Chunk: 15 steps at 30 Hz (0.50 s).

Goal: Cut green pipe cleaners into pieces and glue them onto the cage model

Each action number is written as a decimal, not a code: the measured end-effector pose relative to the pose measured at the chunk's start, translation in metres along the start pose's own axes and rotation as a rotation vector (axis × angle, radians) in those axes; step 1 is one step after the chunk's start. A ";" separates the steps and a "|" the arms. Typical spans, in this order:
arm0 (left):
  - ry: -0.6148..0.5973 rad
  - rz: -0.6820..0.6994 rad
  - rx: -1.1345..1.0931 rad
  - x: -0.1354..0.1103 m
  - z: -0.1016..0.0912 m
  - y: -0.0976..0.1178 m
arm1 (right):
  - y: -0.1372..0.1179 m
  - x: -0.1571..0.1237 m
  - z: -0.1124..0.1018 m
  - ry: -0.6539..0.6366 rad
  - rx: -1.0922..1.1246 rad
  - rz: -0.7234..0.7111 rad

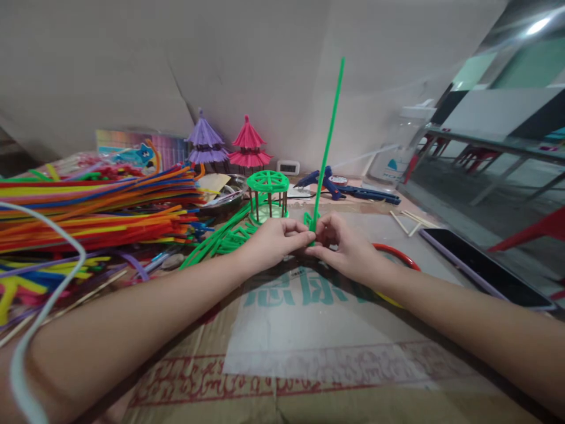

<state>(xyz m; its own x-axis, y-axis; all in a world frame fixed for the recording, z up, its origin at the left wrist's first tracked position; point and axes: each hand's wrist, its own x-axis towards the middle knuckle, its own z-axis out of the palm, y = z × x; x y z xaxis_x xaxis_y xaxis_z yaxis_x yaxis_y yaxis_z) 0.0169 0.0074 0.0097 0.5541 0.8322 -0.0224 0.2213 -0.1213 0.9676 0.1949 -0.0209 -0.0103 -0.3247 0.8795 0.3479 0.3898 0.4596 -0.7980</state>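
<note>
My left hand (277,242) and my right hand (345,242) meet near the middle of the work surface. Between their fingertips is a green pipe cleaner (329,141), its long free end pointing up and its lower part bent into small folds. Both hands pinch it near those folds; the exact finger contact is partly hidden. Just behind my left hand stands a round green frame (268,182) with brown posts between two green rings. More green pipe cleaners (220,232) lie to the left of that hand, some long and some folded.
Bundles of coloured pipe cleaners (101,197) fill the left side, with a white cable (66,232) in front. Purple (205,138) and pink (248,141) pagoda-like models stand behind. A blue glue gun (324,181), pliers (368,194), a plastic jug (392,153) and a phone (481,265) are rightward.
</note>
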 end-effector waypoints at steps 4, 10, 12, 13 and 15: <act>0.038 0.008 -0.021 0.002 0.000 -0.005 | -0.002 0.001 -0.007 -0.029 0.002 -0.034; -0.012 0.007 -0.050 0.001 -0.001 -0.008 | -0.032 0.003 -0.042 -0.117 -0.341 -0.002; -0.019 -0.002 -0.078 -0.001 0.000 -0.007 | -0.038 0.000 -0.060 -0.236 -0.526 0.018; -0.020 -0.017 -0.097 -0.001 0.000 -0.007 | -0.039 -0.002 -0.069 -0.296 -0.613 0.031; -0.016 -0.045 -0.127 -0.001 0.002 -0.007 | -0.036 -0.009 -0.083 -0.406 -0.759 0.098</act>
<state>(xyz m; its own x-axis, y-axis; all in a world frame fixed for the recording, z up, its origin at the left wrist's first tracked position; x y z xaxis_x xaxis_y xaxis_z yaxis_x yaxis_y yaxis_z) 0.0162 0.0066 0.0023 0.5589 0.8263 -0.0696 0.1437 -0.0139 0.9895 0.2556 -0.0350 0.0565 -0.4856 0.8739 -0.0240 0.8552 0.4692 -0.2204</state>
